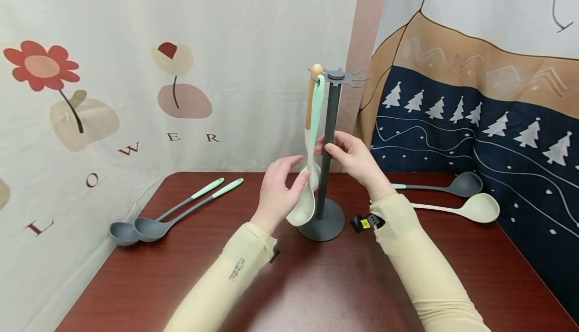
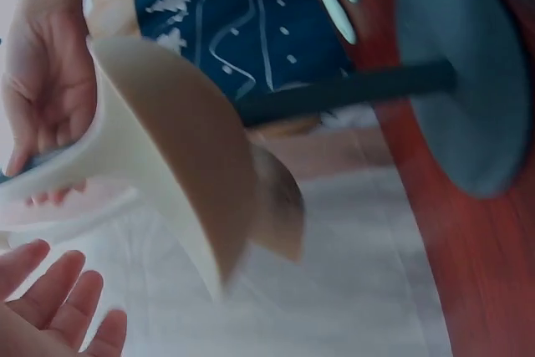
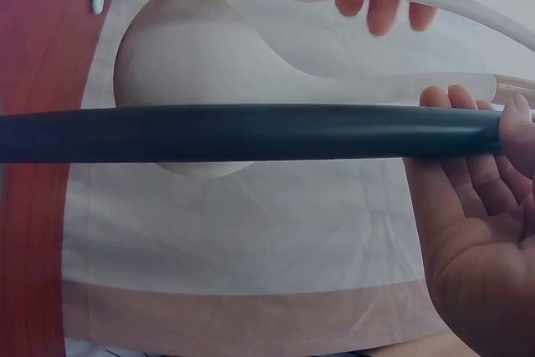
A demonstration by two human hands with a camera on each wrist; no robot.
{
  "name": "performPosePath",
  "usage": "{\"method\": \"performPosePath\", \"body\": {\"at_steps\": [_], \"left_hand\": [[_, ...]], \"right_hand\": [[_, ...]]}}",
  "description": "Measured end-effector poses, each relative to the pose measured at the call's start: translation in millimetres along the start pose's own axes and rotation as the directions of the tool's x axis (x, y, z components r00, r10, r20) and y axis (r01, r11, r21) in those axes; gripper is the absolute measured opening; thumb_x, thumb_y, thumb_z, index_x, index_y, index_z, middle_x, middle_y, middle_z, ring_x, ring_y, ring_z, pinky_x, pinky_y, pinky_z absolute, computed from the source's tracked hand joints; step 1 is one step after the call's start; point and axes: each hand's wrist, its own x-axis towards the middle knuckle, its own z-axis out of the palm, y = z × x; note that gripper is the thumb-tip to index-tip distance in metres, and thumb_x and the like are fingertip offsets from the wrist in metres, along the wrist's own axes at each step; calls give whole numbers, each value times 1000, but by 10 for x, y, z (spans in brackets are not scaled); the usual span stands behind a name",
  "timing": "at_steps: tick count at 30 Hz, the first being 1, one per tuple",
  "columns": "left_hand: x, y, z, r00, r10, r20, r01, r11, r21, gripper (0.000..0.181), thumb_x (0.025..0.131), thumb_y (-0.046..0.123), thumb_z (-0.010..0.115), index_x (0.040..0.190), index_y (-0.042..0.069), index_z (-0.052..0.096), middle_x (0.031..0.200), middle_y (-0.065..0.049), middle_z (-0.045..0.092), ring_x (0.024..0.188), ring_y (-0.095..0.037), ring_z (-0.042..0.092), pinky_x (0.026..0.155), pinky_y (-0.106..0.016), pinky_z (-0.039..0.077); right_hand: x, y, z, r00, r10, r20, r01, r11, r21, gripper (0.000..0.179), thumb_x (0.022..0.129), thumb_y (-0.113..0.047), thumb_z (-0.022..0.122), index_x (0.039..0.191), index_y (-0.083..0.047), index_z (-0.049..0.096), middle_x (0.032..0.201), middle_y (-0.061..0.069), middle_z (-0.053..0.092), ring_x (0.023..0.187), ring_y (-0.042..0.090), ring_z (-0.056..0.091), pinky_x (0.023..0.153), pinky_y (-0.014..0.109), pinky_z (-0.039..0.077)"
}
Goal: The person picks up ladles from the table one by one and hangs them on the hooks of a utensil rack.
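Observation:
A dark grey utensil stand (image 1: 321, 216) with a hooked top stands upright on the table. My right hand (image 1: 355, 161) grips its pole (image 3: 276, 134), thumb on one side and fingers on the other. From the hooks on the left hang a white ladle with a mint handle (image 1: 318, 105) and, behind it, a white ladle with a wooden handle (image 1: 310, 103). Beside the nearer ladle's bowl (image 1: 302, 211) is my left hand (image 1: 278, 188), its fingers loosely extended. The left wrist view shows those fingers (image 2: 63, 303) apart from the ladle, holding nothing.
Two grey ladles with mint handles (image 1: 154, 229) lie on the table's left side. At the right lie a grey ladle (image 1: 466, 185) and a white ladle (image 1: 481, 208). Printed curtains (image 1: 253, 70) hang behind the red-brown table (image 1: 334, 292).

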Motion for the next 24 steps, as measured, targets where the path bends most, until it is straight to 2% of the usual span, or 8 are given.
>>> {"method": "performPosePath", "body": {"at_steps": [3,8,13,16,19,24], "left_hand": [[-40,-79,-69,998,3,68,-8,997,78,52,95,33,64,137,4,55,135,-11,58,125,-30,49,106,-46,37],[-116,-198,-149,986,-45,163,21,989,145,70,96,51,55,149,7,42,150,-12,44,137,-32,38,111,-52,30],[-189,-299,-182,980,-53,190,16,981,192,86,95,71,36,153,8,35,155,-15,36,141,-33,32,112,-56,25],[-232,-367,-195,977,-72,201,25,974,225,92,93,77,27,155,9,31,158,-16,31,144,-34,27,114,-57,20],[-268,-446,-221,968,-120,220,60,963,262,92,93,78,26,157,12,27,161,-15,23,147,-35,19,115,-60,14],[-309,-606,-292,941,-235,244,144,929,340,84,96,70,38,159,17,22,163,-14,16,149,-37,11,114,-64,5]], "right_hand": [[-4,11,8,1000,-6,-7,6,1000,21,23,102,-5,54,120,7,60,104,21,69,102,24,67,99,42,49],[-14,29,19,1000,-7,-26,8,999,44,23,102,-5,54,120,7,60,104,19,69,101,23,67,99,42,49],[-23,37,29,999,-6,-37,8,998,57,24,101,-5,55,121,8,59,104,18,69,101,21,67,98,42,49],[-25,38,35,999,0,-39,3,998,60,24,101,-5,55,121,7,59,104,19,69,102,22,67,98,42,49],[-25,33,41,999,8,-40,-6,998,55,23,102,-6,55,121,6,60,104,19,69,102,22,67,98,42,49],[-19,21,50,999,9,-38,-7,998,56,23,102,-5,55,121,7,60,105,20,69,103,24,67,98,42,49]]}}
